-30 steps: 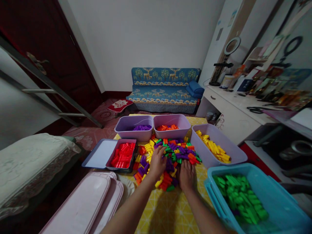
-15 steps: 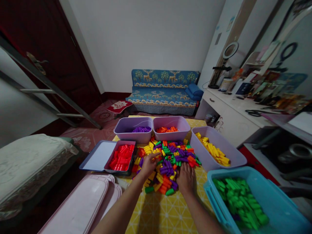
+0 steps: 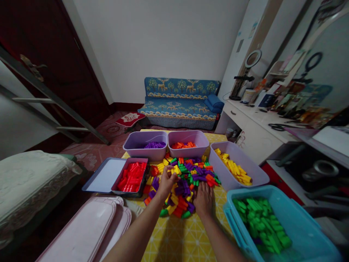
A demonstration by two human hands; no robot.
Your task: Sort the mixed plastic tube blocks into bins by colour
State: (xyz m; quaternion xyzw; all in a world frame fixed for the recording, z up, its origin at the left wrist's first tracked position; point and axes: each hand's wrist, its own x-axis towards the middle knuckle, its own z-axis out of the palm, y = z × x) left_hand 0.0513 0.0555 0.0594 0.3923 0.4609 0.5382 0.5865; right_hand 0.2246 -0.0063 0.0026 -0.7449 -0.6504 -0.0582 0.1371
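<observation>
A mixed pile of colored plastic building pieces (image 3: 183, 189) lies on a yellow patterned tablecloth (image 3: 188, 240). My left hand (image 3: 167, 182) is over the pile's left-middle part, thumb and fingers curled together in a pinch. Yellow shows at its fingertips, but whether a piece is held there is unclear. My right hand (image 3: 203, 198) rests low against the right edge of the pile, fingers stretched forward, touching the purple and green pieces near it.
Sorted pieces fill lilac bins: purple (image 3: 145, 150), orange (image 3: 188, 149), yellow (image 3: 240, 178). A lidded box (image 3: 116, 189) holds red pieces; a turquoise bin (image 3: 302, 225) holds green ones. Pink lids (image 3: 81, 229) lie at left. Behind stand a sofa (image 3: 180, 105) and a dresser (image 3: 253, 127).
My left hand's fingers have drawn in from an extended reach to a pinch. My right hand stays by the pile's right edge. The whole view has shifted slightly.
</observation>
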